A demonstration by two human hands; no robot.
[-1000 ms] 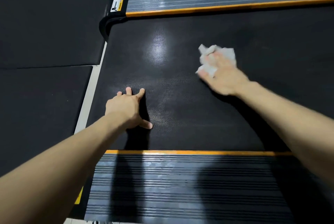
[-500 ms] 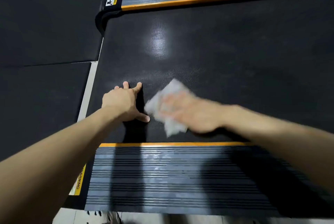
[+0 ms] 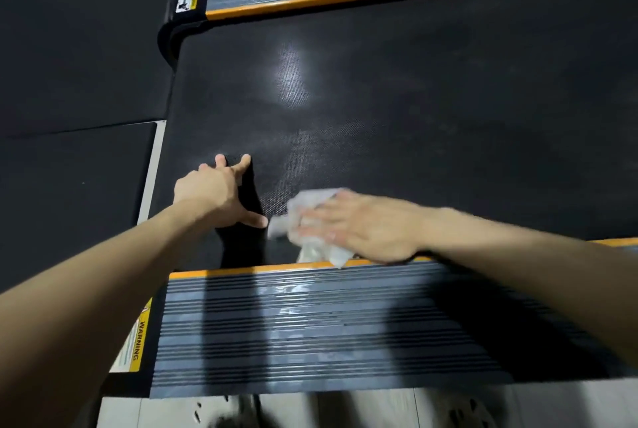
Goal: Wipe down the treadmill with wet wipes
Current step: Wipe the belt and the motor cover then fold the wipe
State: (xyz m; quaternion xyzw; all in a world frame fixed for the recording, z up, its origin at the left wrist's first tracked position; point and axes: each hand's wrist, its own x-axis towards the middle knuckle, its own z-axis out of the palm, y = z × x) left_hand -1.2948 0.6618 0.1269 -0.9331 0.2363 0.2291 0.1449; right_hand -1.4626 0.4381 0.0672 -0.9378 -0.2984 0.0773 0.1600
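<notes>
Head view, starting at the left: dark floor mats [image 3: 69,65] lie beside the machine, and a yellow warning label [image 3: 133,341] sits at the corner of the ribbed near side rail [image 3: 310,331]. The left hand [image 3: 210,192] is planted on the treadmill belt [image 3: 448,99] with its fingers spread and thumb out. It holds nothing and seems to be bracing the person's weight. Just to its right the wet wipe [image 3: 312,217] lies crumpled on the belt, and one corner laps onto the orange edge strip [image 3: 241,270]. The right hand [image 3: 366,227] lies flat on top of the wipe, fingers stretched out and pressing rather than curled round it. Motion blur makes the fingertips hard to read.

With only flat pressure holding it, the wipe could bunch up or slide out from under the palm. Its trailing corner could catch on the lip of the rail. If the belt is free to roll, weight on the left hand might shift it and upset the person's balance. The long stretch of belt to the right may be hard to reach from this stance.

The wipe is white, thin, wrinkled and slightly see-through. The belt is matt black and finely dimpled, with one patch of glare, and the near rail shows a streaky sheen.
</notes>
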